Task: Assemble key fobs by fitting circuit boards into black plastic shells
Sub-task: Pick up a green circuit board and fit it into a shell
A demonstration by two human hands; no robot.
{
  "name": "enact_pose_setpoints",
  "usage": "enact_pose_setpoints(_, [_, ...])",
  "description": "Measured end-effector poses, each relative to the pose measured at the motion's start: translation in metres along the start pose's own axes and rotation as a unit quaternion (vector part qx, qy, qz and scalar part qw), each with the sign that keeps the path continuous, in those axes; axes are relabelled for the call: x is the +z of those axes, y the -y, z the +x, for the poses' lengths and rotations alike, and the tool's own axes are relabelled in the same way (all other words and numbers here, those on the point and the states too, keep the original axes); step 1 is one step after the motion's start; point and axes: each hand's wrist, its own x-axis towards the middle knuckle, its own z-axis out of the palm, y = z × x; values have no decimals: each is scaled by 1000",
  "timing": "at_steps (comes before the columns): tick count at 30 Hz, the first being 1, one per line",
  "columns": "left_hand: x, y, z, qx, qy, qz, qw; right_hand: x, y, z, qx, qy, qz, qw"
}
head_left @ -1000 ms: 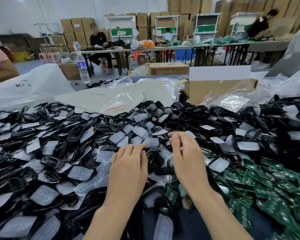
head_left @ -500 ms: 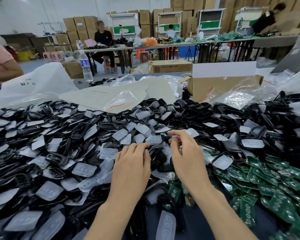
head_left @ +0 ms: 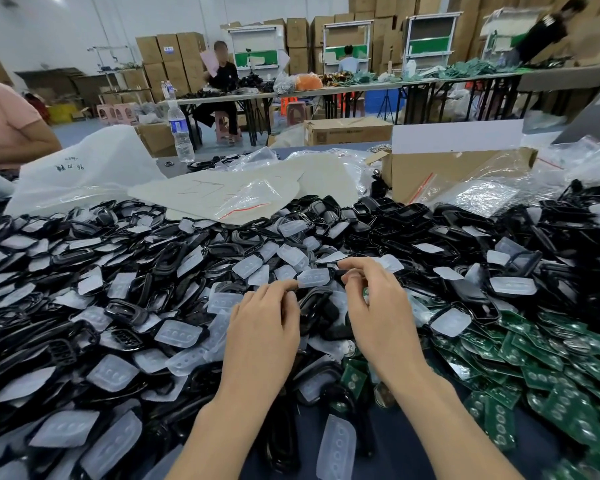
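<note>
as left hand (head_left: 264, 327) and right hand (head_left: 378, 313) pinch it, black shell (head_left: 336, 272) between fingertips (head_left: 289, 285)

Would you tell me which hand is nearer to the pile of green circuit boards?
Right. The right hand lies just left of the pile of green circuit boards; the left hand is farther left, beyond it.

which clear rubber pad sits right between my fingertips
The pad spanning the gap between left hand and right hand, at their fingertips; the other pads lie scattered over the heap.
</note>
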Motion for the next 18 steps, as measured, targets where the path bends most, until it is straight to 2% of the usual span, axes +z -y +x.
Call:
enact_pose_setpoints(6, [-22, 15, 10, -54, -3, -44, 998, 1, 9, -3, -27, 14, -3, 1000])
enact_pose_setpoints(11, [-56, 38, 21, -59, -12, -34, 998, 13, 28, -11, -64, 49, -4, 997])
enact_pose_setpoints(18, [-110, 85, 28, -120, -30, 26, 992, 53, 94, -14, -137, 107, 33, 984])
